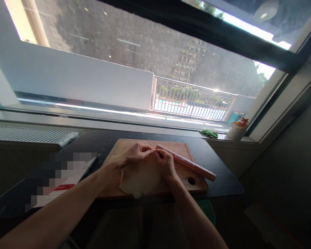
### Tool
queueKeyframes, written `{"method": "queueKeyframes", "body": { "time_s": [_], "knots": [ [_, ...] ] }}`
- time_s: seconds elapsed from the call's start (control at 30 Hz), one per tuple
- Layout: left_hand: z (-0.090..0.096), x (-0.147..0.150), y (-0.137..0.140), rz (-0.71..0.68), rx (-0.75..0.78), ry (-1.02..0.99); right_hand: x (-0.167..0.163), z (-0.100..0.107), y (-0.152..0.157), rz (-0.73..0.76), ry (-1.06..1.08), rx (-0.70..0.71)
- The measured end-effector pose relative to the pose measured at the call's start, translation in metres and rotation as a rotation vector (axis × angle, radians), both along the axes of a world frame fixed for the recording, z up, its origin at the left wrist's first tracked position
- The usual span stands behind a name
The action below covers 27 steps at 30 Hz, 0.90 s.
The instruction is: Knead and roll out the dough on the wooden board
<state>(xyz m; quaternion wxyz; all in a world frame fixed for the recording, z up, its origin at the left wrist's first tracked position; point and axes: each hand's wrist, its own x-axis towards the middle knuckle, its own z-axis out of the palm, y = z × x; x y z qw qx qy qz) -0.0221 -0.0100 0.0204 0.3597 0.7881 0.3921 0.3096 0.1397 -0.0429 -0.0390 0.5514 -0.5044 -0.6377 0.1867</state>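
A thin, flat sheet of dough (141, 178) with an uneven edge lies on the wooden cutting board (111, 157). My left hand (137, 152) pinches the far edge of the dough between thumb and fingers. Close beside it, my right hand (166, 162) pinches the same far edge, its fingertips nearly meeting the left ones. Just beyond and to the right of my right hand, a wooden rolling pin (194, 166) with printed lettering lies slantwise across the board, its near end past the board's right edge. Part of the dough's right side is hidden by my right hand.
The board rests on a dark table (217, 166). At the left lies a white printed sheet (64, 183), partly pixelated. On the windowsill are a green cloth (208, 133) and a white pot (237, 131). A radiator (33, 135) stands left; a green stool (207, 209) shows below the table.
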Motion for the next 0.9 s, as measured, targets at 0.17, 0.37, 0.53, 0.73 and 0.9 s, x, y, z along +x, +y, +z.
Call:
{"method": "queueKeyframes", "body": {
  "time_s": [0.17, 0.37, 0.53, 0.73, 0.9],
  "knots": [
    [-0.007, -0.028, 0.019, 0.052, -0.065, 0.093, -0.002, 0.001, -0.001, -0.034, -0.039, 0.003],
    [-0.016, -0.033, 0.024, 0.048, -0.07, 0.025, -0.003, 0.006, -0.006, 0.017, -0.204, 0.013],
    [-0.009, -0.023, 0.016, -0.043, -0.127, 0.033, -0.001, 0.005, -0.007, -0.009, -0.224, 0.042],
    [-0.005, -0.025, 0.014, 0.025, -0.169, 0.032, -0.001, 0.006, -0.006, 0.044, -0.157, -0.038],
    [-0.008, -0.032, 0.021, 0.13, -0.108, 0.006, -0.002, 0.002, -0.002, 0.092, -0.113, -0.036]
  ]
}}
